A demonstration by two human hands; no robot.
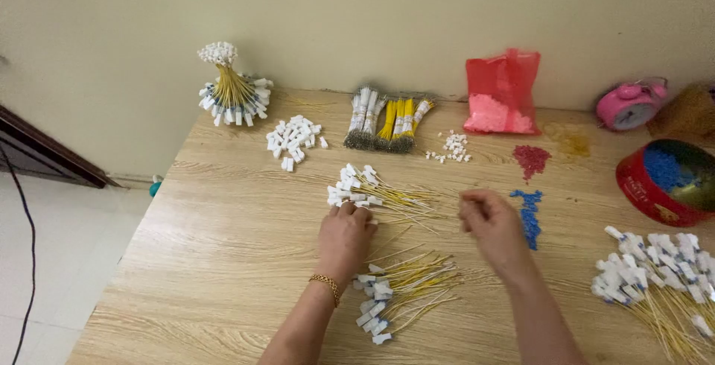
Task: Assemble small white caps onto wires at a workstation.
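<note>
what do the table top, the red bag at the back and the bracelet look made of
Light wooden table top: wood or wood-look laminate, matte, visible grain. Translucent red bag: thin plastic film, crinkled, glossy, contents showing through. Thin gold-coloured bracelet on the left wrist: probably metal, shiny links; too small to be sure.

1. L hand (pixel 344 237), gold bracelet at wrist, flat on worktop (pixel 223 261), fingertips touching wire pile (pixel 372 192) w/ white plugs.
2. R hand (pixel 493 225) raised just beside, fingers curled, pinching something too small to tell.
3. 2nd pile (pixel 398 290) lies between forearms.
4. Blue beads (pixel 529 212) just right of R hand; red beads (pixel 531 159) behind them.
5. Red tin (pixel 663 186), pink clock (pixel 629 104), red bag (pixel 501 93) at back right.
6. Tied bundles (pixel 387 119) near wall.
</note>
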